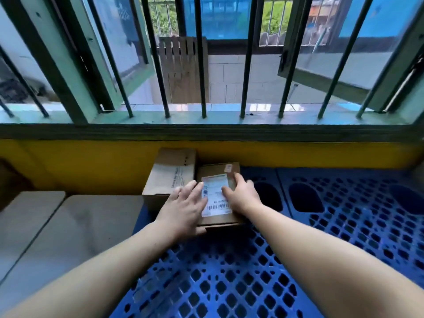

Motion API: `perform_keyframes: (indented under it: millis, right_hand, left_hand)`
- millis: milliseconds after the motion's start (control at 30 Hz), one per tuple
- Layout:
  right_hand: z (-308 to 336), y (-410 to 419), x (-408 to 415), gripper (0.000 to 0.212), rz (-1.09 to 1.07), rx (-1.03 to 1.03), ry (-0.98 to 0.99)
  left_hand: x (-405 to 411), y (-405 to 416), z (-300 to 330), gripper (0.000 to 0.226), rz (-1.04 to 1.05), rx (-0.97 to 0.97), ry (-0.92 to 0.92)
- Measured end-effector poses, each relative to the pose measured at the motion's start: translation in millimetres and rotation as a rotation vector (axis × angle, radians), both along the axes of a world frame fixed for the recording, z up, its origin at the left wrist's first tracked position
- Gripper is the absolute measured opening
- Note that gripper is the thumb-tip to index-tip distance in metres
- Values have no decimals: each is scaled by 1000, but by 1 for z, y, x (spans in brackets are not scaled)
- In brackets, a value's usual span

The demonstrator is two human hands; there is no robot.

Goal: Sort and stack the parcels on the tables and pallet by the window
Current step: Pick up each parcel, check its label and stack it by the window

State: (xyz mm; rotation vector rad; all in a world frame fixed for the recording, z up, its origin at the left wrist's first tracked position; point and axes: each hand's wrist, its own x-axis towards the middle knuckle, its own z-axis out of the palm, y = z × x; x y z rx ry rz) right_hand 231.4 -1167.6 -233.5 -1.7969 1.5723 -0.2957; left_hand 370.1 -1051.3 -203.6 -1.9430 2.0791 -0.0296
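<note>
Only the two forearms and hands are in shot, nothing else of the person. Both arms are bare right down to the frame edge, so no sleeves showing. The left hand [183,208] and right hand [243,193] have no gloves, rings, watch or wristband, and the nails look short and plain.

Barred window [206,65], yellow wall [91,161]

Brown parcels [215,171] with a white barcoded label [215,196] on a blue perforated pallet [344,214] below a yellow wall [91,161].

Parcel label [215,195] print blurred, unreadable
</note>
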Motion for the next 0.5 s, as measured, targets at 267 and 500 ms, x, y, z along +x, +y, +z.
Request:
perform_keyframes:
  millis: [267, 500]
  right_hand:
    - [-12, -12, 26, 50, 16, -83, 198]
    - [-7, -31, 39, 52, 45, -15, 224]
  left_hand:
    - [27, -21, -14, 90, 177, 17, 53]
    - [33, -29, -8, 86, 155, 47, 84]
